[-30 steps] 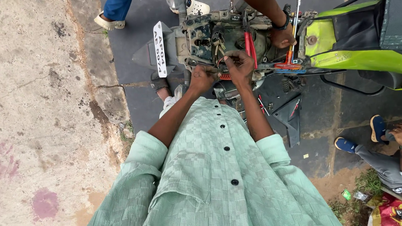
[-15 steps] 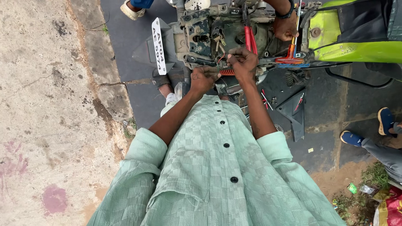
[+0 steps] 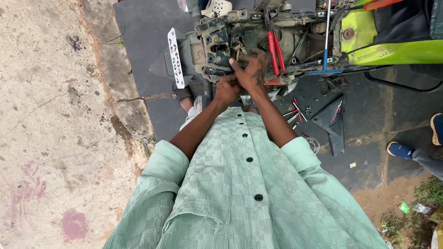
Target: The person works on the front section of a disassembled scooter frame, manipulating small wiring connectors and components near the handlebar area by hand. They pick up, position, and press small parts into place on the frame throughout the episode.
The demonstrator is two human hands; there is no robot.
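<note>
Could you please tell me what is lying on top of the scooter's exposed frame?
Red-handled pliers lie on the frame, beside the right hand. Whatever is under both hands is hidden.

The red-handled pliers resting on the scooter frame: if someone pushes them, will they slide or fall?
The red-handled pliers look rigid and probably heavy for their size. They lie loosely across uneven engine parts, so a push would likely make them slip off.

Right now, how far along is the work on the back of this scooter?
Done: the rear covers are off, so the bare frame shows, and a dark panel lies on the ground beside loose tools. In hand: the left hand and right hand meet at the frame's middle; what the fingers grip is too small to tell. Red-handled pliers rest on the frame. Left: refitting the panel, it seems.
</note>
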